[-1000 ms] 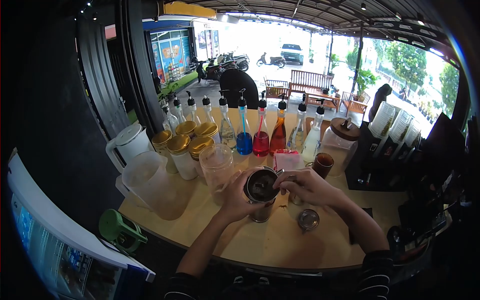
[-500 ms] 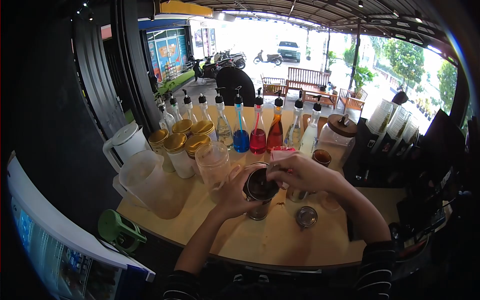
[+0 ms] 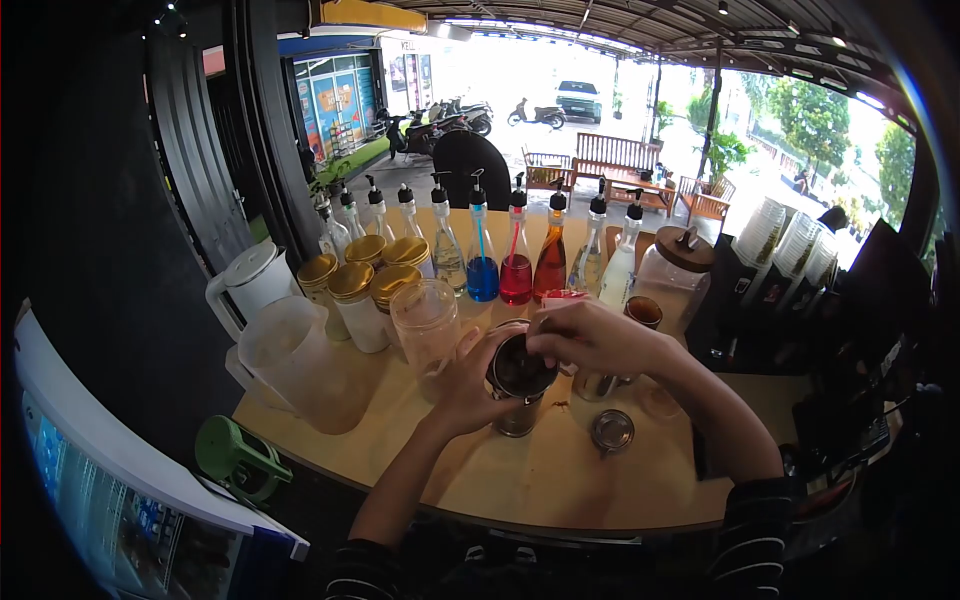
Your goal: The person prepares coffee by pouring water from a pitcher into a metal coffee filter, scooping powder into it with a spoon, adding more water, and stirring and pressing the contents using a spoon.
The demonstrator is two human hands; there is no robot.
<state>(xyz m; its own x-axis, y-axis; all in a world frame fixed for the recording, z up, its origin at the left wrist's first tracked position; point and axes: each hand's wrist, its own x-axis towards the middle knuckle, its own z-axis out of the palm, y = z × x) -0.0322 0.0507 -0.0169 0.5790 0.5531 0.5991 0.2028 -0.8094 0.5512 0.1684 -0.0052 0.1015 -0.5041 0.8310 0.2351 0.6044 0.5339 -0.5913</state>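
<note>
A glass jar (image 3: 524, 372) with dark contents stands on the wooden counter (image 3: 575, 490). My left hand (image 3: 470, 378) is wrapped round its upper left side. At the jar's mouth my right hand (image 3: 592, 338) is closed in a pinch, fingertips over the right rim. What those fingers hold, if anything, is hidden. To the right lies a small round glass lid or dish (image 3: 612, 430). Behind my right hand a red and pink packet (image 3: 563, 297) partly shows, near a brown-rimmed cup (image 3: 643, 312). A clear plastic jar (image 3: 424, 322) stands just beyond my left hand.
Pump bottles (image 3: 516, 275) of coloured and clear syrup line the back. Gold-lidded jars (image 3: 350, 300), a frosted pitcher (image 3: 290, 360) and a white jug (image 3: 258, 285) stand left. A wooden-lidded jar (image 3: 680, 265) and stacked plastic cups (image 3: 790, 245) are right.
My right hand has shifted slightly left over the jar's mouth. My left hand keeps its hold, and the jar stays in place.
</note>
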